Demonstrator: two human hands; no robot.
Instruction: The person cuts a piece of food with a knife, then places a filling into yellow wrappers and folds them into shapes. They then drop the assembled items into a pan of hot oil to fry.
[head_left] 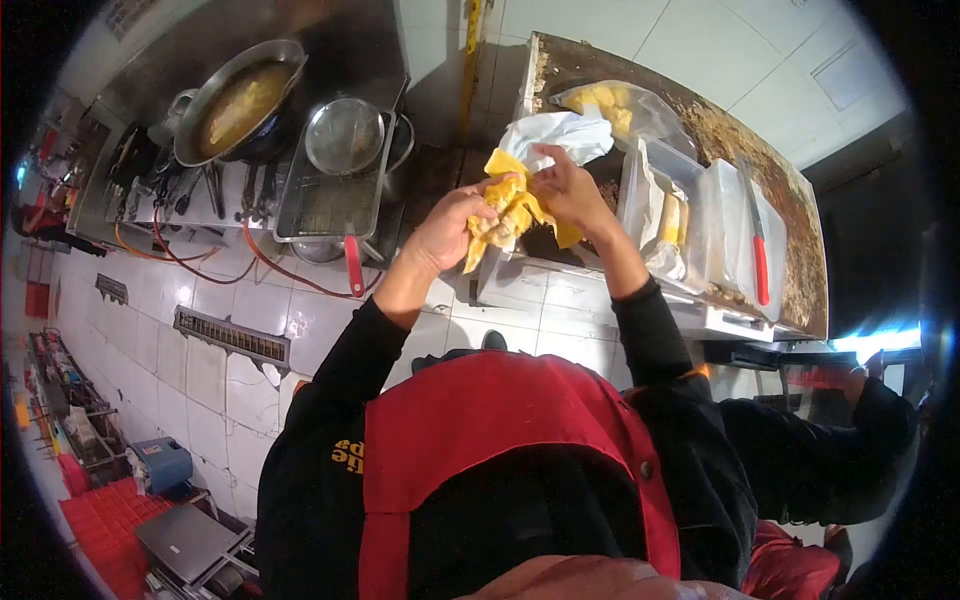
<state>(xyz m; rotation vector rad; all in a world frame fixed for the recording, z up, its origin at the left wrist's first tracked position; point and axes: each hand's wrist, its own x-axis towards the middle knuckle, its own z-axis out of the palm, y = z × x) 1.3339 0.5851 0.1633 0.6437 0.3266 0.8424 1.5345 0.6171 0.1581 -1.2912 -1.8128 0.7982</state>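
Observation:
Both hands are over the near left corner of a worn work table, holding yellow dumplings [505, 212] that look like thin wrappers around a pale filling. My left hand [450, 225] has its fingers closed around several of them. At their right side, the fingers of my right hand [572, 195] pinch a loose yellow wrapper; its fingertips are partly hidden. Just behind the hands lies a crumpled white plastic bag [560, 135]. A clear bag of yellow pieces [625, 108] rests farther back on the table.
A clear container [650, 190] with a yellow item inside stands right of my hands. Beside it, a red-handled knife [760, 255] lies on a white board [730, 215]. At left are a wok of oil [240, 105], a strainer [345, 135] and a red-handled fryer basket [335, 205].

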